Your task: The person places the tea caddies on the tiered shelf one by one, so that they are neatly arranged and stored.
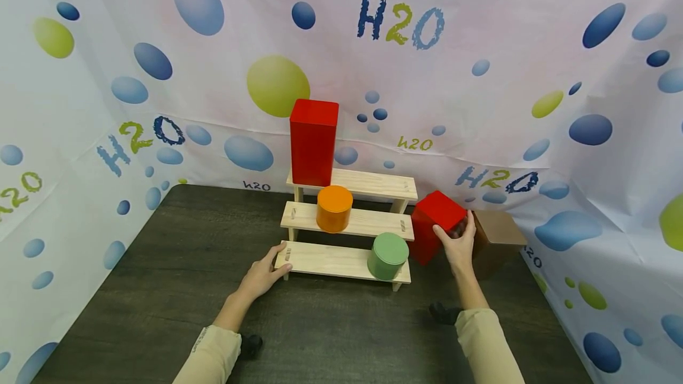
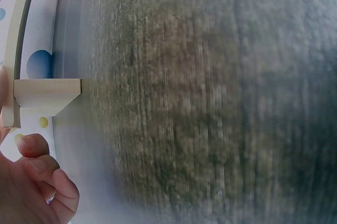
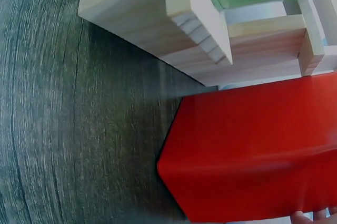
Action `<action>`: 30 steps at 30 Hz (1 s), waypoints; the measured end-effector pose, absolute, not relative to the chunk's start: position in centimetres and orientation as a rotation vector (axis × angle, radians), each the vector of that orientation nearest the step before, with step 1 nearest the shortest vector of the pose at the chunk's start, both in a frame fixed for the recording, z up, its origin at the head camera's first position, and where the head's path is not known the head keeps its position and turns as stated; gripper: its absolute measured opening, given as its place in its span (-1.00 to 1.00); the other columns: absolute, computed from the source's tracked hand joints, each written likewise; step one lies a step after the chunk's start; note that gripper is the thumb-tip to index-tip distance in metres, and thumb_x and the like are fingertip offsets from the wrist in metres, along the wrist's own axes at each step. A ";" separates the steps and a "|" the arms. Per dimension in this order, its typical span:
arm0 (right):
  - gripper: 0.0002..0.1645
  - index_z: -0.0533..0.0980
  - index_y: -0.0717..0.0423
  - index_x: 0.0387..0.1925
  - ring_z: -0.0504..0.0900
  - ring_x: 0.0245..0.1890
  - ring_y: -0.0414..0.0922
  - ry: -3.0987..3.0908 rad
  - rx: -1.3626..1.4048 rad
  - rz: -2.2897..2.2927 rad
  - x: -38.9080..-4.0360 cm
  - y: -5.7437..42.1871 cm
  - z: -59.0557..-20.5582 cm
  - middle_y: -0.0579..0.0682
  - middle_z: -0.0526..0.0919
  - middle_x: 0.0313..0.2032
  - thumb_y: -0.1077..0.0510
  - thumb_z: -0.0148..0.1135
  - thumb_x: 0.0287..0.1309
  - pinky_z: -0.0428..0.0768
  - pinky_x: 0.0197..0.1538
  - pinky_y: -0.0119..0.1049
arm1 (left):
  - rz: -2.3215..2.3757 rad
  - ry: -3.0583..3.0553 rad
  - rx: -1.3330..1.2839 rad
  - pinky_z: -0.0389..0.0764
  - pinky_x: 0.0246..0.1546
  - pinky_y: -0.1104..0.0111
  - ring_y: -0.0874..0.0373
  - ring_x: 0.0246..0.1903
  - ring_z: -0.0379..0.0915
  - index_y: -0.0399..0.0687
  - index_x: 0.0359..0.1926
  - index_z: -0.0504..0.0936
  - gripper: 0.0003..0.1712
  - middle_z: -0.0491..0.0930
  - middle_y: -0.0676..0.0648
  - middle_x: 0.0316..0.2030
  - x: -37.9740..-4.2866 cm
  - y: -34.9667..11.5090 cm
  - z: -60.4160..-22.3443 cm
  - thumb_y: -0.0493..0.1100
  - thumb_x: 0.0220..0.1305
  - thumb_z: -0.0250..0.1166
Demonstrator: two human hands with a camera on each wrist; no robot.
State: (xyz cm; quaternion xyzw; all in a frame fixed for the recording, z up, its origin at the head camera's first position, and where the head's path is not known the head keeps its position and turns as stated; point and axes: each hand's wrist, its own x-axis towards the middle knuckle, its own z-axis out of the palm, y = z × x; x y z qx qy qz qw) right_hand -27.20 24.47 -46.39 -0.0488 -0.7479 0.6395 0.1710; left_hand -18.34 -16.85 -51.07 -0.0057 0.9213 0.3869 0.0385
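Left fingers (image 1: 277, 249) part-open, pinching wooden stand (image 1: 326, 258) at one end, right fingers (image 1: 470, 224) wide, gripping lower red box (image 1: 430, 224)

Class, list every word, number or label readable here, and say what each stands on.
"H2O": patterned backdrop, top middle, lower left and lower right.
"h2O", smaller: backdrop, beside and above the wooden shelf.
"2O": backdrop, left edge, cut off; beside brown box, partly hidden.
Left sleeve: print too small to read.

Left hand (image 1: 261, 278) curled, right hand (image 1: 459, 246) farther forward, thumb (image 1: 442, 234) apart from fingers (image 1: 470, 225).
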 end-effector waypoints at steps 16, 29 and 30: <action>0.05 -0.12 0.09 0.40 0.15 0.17 0.01 -2.086 -0.161 1.722 -26.4 24.3 -43.1 0.13 0.07 0.25 0.26 0.29 -0.01 0.15 0.27 -0.10 | 1.167 2.813 -0.040 0.12 -0.68 0.41 0.22 -0.74 0.00 0.00 0.34 0.18 -0.26 0.20 0.04 -0.74 -18.5 -16.8 -51.2 0.09 0.21 0.19; 0.01 -0.09 -0.03 0.40 0.29 0.02 -0.19 -2.024 -0.115 1.759 -26.5 24.9 -39.7 0.02 0.11 0.22 0.29 0.25 0.03 0.30 0.19 -0.11 | 1.188 2.811 -0.004 0.11 -0.68 0.40 0.22 -0.75 -0.01 -0.02 0.35 0.17 -0.27 0.17 0.04 -0.75 -18.5 -17.0 -51.0 0.07 0.22 0.18; 0.01 -0.10 -0.03 0.40 0.29 0.02 -0.19 -2.018 -0.110 1.764 -26.5 25.0 -39.5 0.02 0.11 0.22 0.30 0.25 0.03 0.31 0.19 -0.13 | 1.189 2.811 -0.003 0.11 -0.68 0.40 0.22 -0.74 -0.01 -0.02 0.35 0.16 -0.27 0.18 0.03 -0.75 -18.5 -17.0 -51.1 0.07 0.23 0.18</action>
